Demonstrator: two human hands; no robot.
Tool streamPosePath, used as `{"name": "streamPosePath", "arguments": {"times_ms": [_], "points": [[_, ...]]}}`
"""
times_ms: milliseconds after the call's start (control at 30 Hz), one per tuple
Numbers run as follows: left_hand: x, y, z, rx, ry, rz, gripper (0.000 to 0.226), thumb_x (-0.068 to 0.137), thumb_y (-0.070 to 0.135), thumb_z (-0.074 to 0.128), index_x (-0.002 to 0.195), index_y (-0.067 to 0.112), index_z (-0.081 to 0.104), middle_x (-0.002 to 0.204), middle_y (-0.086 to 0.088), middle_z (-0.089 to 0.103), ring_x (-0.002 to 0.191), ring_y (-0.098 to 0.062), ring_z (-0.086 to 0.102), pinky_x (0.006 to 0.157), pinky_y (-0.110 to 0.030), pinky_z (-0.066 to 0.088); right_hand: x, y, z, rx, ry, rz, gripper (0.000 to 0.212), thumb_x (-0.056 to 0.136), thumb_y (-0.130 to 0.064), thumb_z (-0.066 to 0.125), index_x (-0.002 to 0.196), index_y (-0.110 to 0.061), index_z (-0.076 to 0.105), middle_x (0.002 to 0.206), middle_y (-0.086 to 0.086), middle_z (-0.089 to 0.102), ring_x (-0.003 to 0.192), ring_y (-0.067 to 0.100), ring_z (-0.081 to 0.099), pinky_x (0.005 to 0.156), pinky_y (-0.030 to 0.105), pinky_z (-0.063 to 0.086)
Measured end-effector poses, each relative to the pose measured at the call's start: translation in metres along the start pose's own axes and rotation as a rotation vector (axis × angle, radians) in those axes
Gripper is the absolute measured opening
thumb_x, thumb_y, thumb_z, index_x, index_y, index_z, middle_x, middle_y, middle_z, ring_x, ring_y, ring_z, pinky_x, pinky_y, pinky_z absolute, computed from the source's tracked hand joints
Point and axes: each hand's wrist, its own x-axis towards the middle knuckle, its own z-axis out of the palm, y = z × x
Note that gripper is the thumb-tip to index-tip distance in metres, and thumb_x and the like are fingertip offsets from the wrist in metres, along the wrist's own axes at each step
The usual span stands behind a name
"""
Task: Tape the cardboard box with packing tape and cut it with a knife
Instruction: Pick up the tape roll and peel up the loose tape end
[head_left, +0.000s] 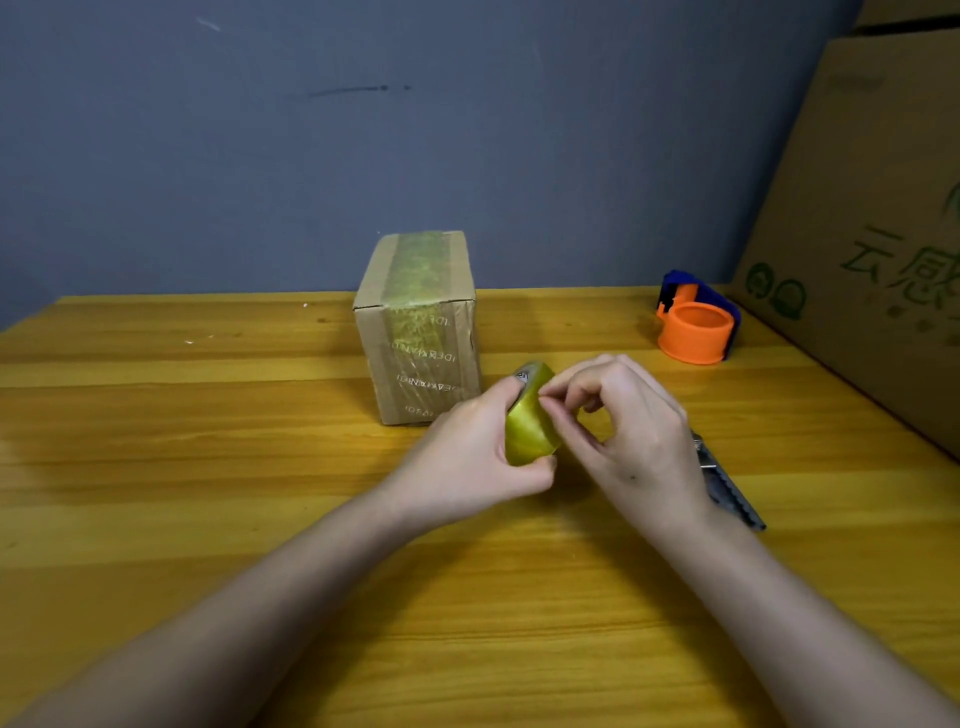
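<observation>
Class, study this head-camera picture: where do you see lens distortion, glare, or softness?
Head view: the wide-angle lens bows the table edge and stretches the forearms; soft sheen on the tape roll between left hand and right hand; print on the small cardboard box is too soft to read; lighting even, shadows faint.

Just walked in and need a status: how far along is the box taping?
The cardboard box already carries a tape strip. The left hand holds the tape roll while the right hand picks at its end. The knife lies untouched, so cutting remains.
</observation>
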Motion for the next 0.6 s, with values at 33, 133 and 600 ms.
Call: {"name": "streamPosePath", "arguments": {"times_ms": [33,133,600], "points": [[0.000,0.000,0.000,0.003,-0.002,-0.003,0.030,0.059,0.048,0.059,0.082,0.040,0.042,0.075,0.006,0.060,0.078,-0.024,0.061,0.070,-0.039,0.051,0.000,0.000,0.000,0.021,-0.010,-0.014,0.029,0.083,-0.003,0.070,0.083,-0.015,0.043,0.082,0.007,0.066,0.076,0.021,0.062,0.068,0.031,0.048],[0.002,0.000,-0.002,-0.027,-0.018,-0.020,0.029,0.058,0.045,0.060,0.078,0.038,0.041,0.069,0.007,0.055,0.068,-0.019,0.053,0.064,-0.034,0.047,0.000,-0.001,0.000,0.008,-0.056,-0.073,0.037,0.080,0.005,0.068,0.080,-0.014,0.037,0.079,0.011,0.062,0.071,0.026,0.057,0.066,0.034,0.044],[0.001,0.010,-0.006,-0.373,-0.067,-0.061,0.029,0.066,0.016,0.064,0.088,0.029,0.050,0.070,0.006,0.064,0.056,-0.015,0.067,0.059,-0.029,0.054,0.004,-0.011,-0.003,0.122,-0.101,0.131,0.020,0.093,-0.012,0.047,0.111,-0.020,0.046,0.094,0.001,0.062,0.090,0.017,0.058,0.079,0.032,0.045]]}}
